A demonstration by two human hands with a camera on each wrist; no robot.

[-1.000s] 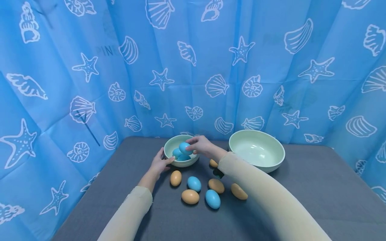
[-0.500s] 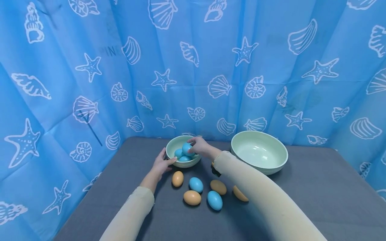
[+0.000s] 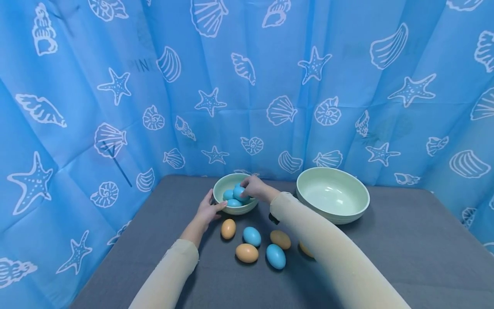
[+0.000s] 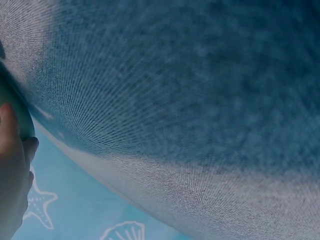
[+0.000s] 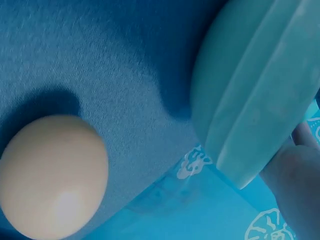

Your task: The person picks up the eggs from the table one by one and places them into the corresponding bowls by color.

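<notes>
My left hand point(image 3: 205, 211) holds the small pale green bowl point(image 3: 243, 210) by its left side, thumb at the near rim. In the left wrist view only part of that hand point(image 4: 12, 175) shows against the bowl's dark wall point(image 4: 15, 112). Reaching over the right rim, my right hand point(image 3: 257, 189) pinches a blue egg point(image 3: 240, 194) low inside the bowl. Two more blue eggs lie beside it, one of them at the near wall point(image 3: 233, 203). The right wrist view shows the bowl's ridged outside point(image 5: 250, 100), which hides the fingertips of the right hand point(image 5: 300, 185).
On the grey cloth in front lie orange eggs point(image 3: 247, 253) and two blue eggs point(image 3: 275, 256). One orange egg point(image 3: 305, 249) is partly behind the right sleeve point(image 3: 324, 240). A larger green bowl point(image 3: 347, 217) stands at the right. A blue shell-patterned curtain point(image 3: 247, 86) hangs behind.
My right hand has lowered the blue egg from above the small bowl down among the other blue eggs. The left hand keeps its hold on the bowl. The head view has shifted slightly.
</notes>
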